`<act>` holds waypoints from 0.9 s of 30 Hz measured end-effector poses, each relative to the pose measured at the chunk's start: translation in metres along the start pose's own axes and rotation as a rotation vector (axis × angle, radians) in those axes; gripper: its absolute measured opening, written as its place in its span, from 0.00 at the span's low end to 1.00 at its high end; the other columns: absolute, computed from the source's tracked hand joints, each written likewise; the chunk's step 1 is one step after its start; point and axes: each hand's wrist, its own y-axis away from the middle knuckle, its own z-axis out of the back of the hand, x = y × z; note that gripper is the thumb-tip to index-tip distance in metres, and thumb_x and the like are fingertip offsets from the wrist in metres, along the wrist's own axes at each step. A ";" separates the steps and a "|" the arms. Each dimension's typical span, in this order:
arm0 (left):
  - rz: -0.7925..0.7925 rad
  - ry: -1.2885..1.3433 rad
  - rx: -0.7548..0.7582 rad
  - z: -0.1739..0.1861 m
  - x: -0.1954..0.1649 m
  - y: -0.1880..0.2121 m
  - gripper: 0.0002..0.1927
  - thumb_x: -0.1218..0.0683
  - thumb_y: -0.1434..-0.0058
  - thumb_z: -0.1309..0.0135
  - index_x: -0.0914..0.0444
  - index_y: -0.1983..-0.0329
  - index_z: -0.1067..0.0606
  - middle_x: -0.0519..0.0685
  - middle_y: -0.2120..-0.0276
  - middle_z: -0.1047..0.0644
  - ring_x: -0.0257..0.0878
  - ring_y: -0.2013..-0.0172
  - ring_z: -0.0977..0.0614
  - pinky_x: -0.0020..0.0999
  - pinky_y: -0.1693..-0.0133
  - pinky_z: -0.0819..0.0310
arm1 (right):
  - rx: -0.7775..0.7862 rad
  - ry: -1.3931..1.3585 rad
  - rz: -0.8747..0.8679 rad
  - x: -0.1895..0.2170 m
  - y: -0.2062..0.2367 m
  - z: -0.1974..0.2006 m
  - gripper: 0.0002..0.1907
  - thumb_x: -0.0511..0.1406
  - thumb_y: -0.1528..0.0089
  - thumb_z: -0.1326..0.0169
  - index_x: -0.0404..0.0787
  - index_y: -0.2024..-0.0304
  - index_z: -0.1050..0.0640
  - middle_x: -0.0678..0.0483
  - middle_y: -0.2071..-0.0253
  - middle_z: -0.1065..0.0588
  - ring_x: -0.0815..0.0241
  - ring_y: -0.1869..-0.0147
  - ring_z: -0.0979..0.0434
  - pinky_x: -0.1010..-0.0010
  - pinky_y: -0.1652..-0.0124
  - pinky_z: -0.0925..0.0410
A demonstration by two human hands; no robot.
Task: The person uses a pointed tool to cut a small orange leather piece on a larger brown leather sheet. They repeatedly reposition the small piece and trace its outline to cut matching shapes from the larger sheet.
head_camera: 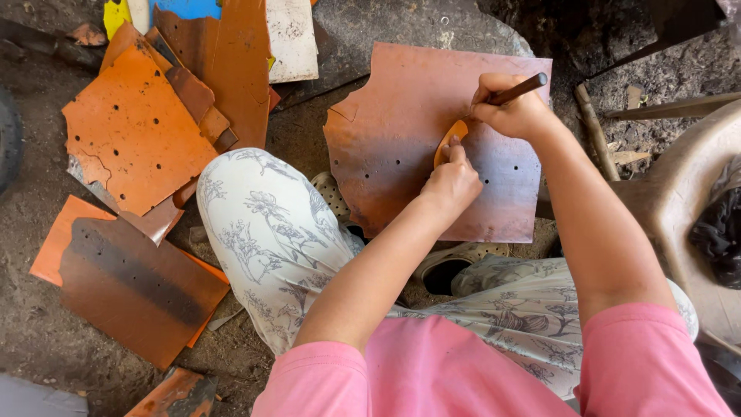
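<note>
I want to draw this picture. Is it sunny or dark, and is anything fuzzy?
Head view: soft daylight, no harsh glare; the rusty metal sheet is brightly lit, with a dark patch at the top right corner. Both the left hand and the right hand, gripping a dark rod, look sharp; edges bend slightly from the wide lens.
</note>
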 end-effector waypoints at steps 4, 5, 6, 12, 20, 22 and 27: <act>-0.106 -0.071 0.062 0.003 -0.001 0.002 0.17 0.56 0.42 0.48 0.72 0.56 0.18 0.70 0.58 0.19 0.65 0.54 0.17 0.57 0.45 0.33 | -0.017 -0.037 -0.047 -0.004 0.006 -0.001 0.05 0.27 0.40 0.38 0.35 0.66 0.24 0.49 0.68 0.21 0.59 0.64 0.21 0.67 0.65 0.29; -0.104 -0.063 0.062 0.004 -0.001 0.002 0.17 0.56 0.42 0.48 0.72 0.56 0.18 0.70 0.58 0.19 0.65 0.54 0.17 0.57 0.45 0.33 | -0.017 -0.030 -0.049 -0.003 0.008 0.000 0.05 0.27 0.40 0.38 0.35 0.66 0.24 0.49 0.68 0.21 0.60 0.64 0.20 0.68 0.65 0.29; -0.096 -0.057 0.062 0.005 0.000 0.001 0.17 0.56 0.42 0.48 0.72 0.56 0.18 0.70 0.58 0.18 0.65 0.54 0.17 0.57 0.44 0.34 | -0.016 -0.022 -0.043 -0.003 0.008 0.000 0.05 0.27 0.41 0.39 0.35 0.67 0.24 0.50 0.68 0.21 0.60 0.64 0.20 0.68 0.65 0.28; -0.116 -0.034 0.105 0.005 0.002 -0.002 0.16 0.56 0.42 0.48 0.71 0.57 0.18 0.69 0.59 0.18 0.65 0.55 0.17 0.60 0.39 0.39 | -0.062 -0.146 -0.058 -0.008 0.014 -0.002 0.05 0.26 0.40 0.41 0.34 0.68 0.26 0.51 0.66 0.20 0.63 0.62 0.19 0.71 0.62 0.26; 0.057 0.077 -0.134 -0.004 0.003 0.010 0.16 0.57 0.45 0.49 0.70 0.60 0.17 0.67 0.53 0.19 0.58 0.49 0.17 0.45 0.45 0.28 | -0.279 -0.624 -0.144 -0.013 0.041 -0.030 0.03 0.27 0.33 0.48 0.36 0.60 0.28 0.52 0.62 0.21 0.63 0.58 0.19 0.73 0.58 0.25; 0.220 0.396 -0.292 -0.006 0.018 0.018 0.15 0.60 0.44 0.49 0.71 0.58 0.18 0.66 0.52 0.19 0.55 0.50 0.17 0.40 0.46 0.25 | -0.443 -0.685 -0.102 -0.001 0.048 -0.042 0.02 0.30 0.28 0.52 0.39 0.55 0.27 0.52 0.55 0.20 0.64 0.52 0.18 0.75 0.51 0.24; 0.610 0.930 -0.697 -0.020 0.082 0.072 0.12 0.64 0.42 0.48 0.66 0.56 0.18 0.58 0.50 0.18 0.51 0.49 0.19 0.45 0.42 0.27 | -0.572 0.366 0.216 0.044 0.073 -0.087 0.07 0.30 0.43 0.40 0.37 0.65 0.26 0.47 0.52 0.22 0.48 0.49 0.22 0.61 0.52 0.28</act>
